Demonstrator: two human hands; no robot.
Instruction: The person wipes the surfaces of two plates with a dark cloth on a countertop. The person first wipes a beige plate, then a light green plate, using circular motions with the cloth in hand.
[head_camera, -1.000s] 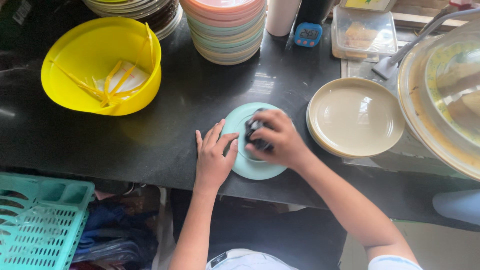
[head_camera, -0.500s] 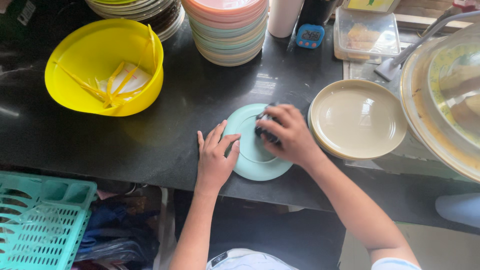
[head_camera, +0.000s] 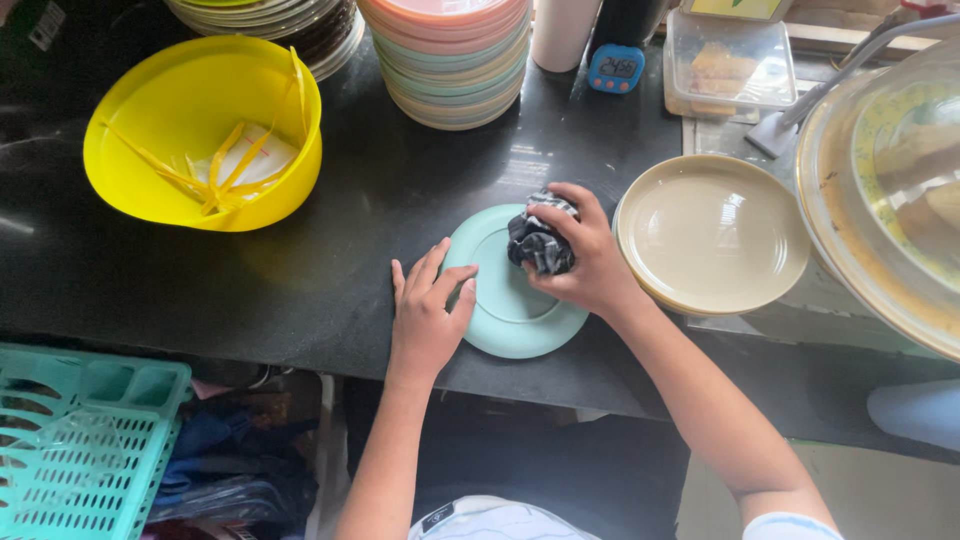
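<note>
A mint green plate (head_camera: 505, 315) lies flat on the black counter (head_camera: 300, 290) near its front edge. My right hand (head_camera: 585, 265) is closed around a crumpled dark grey cloth (head_camera: 538, 240) and presses it onto the plate's upper right part. My left hand (head_camera: 428, 315) rests flat, fingers spread, on the counter and on the plate's left rim.
A beige plate (head_camera: 712, 232) sits just right of the green one. Behind are a stack of pastel plates (head_camera: 448, 55), a yellow bowl with strips (head_camera: 205, 125), a blue timer (head_camera: 616, 68), a clear box (head_camera: 725, 62) and a big domed lid (head_camera: 890, 180). A teal basket (head_camera: 75, 450) stands below left.
My right hand has carried the cloth from the plate's middle toward its upper right edge. My left hand has stayed on the left rim.
</note>
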